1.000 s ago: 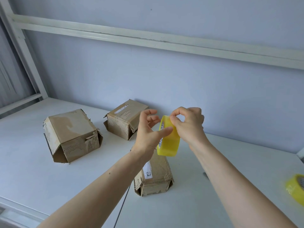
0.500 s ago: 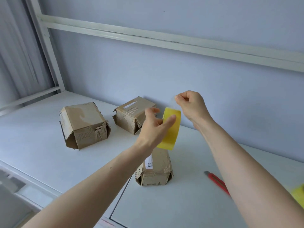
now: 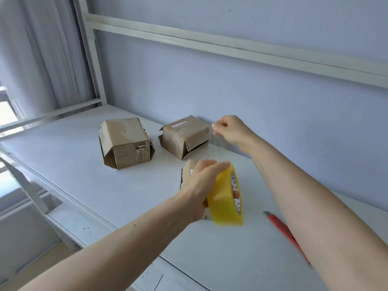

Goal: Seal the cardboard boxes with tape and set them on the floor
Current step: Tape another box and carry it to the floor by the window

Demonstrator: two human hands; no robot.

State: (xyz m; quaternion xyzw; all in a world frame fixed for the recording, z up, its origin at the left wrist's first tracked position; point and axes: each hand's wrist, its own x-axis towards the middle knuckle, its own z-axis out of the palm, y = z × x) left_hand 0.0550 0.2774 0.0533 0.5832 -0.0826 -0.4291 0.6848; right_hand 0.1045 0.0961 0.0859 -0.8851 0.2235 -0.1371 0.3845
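My left hand point(image 3: 200, 183) grips a yellow tape roll point(image 3: 226, 198) low over the table, right in front of a small cardboard box point(image 3: 186, 171) that it mostly hides. My right hand point(image 3: 230, 131) is raised farther back and pinches the free end of a clear tape strip point(image 3: 212, 148) stretched from the roll. Two more cardboard boxes stand on the white table point(image 3: 84, 164): a larger one point(image 3: 126, 141) to the left with loose flaps, and another point(image 3: 184, 137) by the wall with an open side flap.
A red utility knife point(image 3: 283, 229) lies on the table to the right, partly under my right forearm. A white metal frame point(image 3: 92, 59) rises at the left, with a rail along the lilac wall. The table's front edge drops off at lower left.
My left hand has lowered the roll toward the near box while my right hand drew the tape end up and back, lengthening the strip. The view has shifted left and down.
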